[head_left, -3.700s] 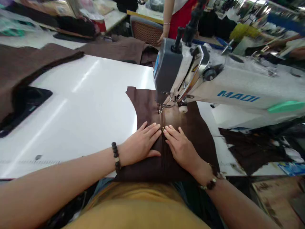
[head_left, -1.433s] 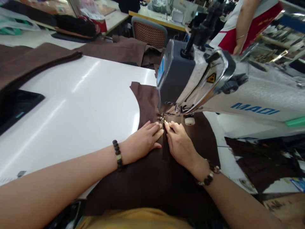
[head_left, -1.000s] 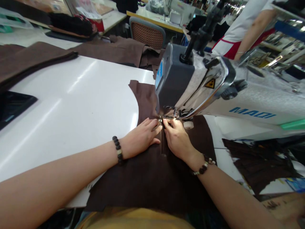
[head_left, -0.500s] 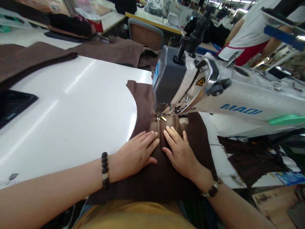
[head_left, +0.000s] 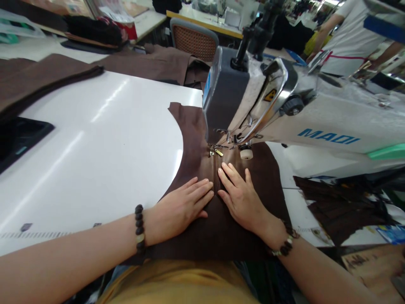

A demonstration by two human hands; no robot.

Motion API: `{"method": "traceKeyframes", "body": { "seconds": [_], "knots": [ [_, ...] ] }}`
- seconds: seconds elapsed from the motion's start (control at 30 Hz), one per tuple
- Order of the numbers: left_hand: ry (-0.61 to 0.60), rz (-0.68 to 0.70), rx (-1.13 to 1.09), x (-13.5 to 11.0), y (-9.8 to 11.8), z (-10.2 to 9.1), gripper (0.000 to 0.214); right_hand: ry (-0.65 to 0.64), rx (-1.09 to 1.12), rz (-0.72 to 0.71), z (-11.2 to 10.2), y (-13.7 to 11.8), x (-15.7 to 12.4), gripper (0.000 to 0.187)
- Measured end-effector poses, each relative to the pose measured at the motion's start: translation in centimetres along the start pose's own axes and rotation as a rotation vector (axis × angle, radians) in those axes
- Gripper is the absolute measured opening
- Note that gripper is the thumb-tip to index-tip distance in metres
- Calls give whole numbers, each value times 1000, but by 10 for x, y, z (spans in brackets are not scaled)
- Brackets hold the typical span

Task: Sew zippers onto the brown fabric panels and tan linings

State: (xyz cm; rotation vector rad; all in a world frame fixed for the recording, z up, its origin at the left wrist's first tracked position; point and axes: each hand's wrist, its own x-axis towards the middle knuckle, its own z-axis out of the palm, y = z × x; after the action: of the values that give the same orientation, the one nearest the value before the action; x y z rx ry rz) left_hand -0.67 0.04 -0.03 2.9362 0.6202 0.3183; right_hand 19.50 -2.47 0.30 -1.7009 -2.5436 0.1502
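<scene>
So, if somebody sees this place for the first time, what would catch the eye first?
Probably the large sewing machine, reaching in from the right with blue letters on its side. Below its head lies a dark brown piece, where a small gold-coloured zipper pull stands out. The shiny white tabletop on the left may draw the eye next.

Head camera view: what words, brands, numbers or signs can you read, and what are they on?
"MAQI": blue letters on the white metal sewing machine.
Yellow triangular warning sign: on the machine, by its curved silver guard; symbol too small to tell.
Too blurred or small to read:
blue sticker on its grey end;
dark marks on the tan board;
printed scale on the white tabletop;
any print on the glossy blue packet.
</scene>
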Motion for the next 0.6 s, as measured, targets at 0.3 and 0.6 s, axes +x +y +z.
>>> {"method": "traceKeyframes", "body": {
  "seconds": [0.3,0.6],
  "knots": [
    [17,-9,-28,2,-5,-1,36,2,-19,12,-1,1,7,46],
    [46,-2,-52,13,-21,-1,33,17,-27,-8,1,13,24,45]
  ]
}}
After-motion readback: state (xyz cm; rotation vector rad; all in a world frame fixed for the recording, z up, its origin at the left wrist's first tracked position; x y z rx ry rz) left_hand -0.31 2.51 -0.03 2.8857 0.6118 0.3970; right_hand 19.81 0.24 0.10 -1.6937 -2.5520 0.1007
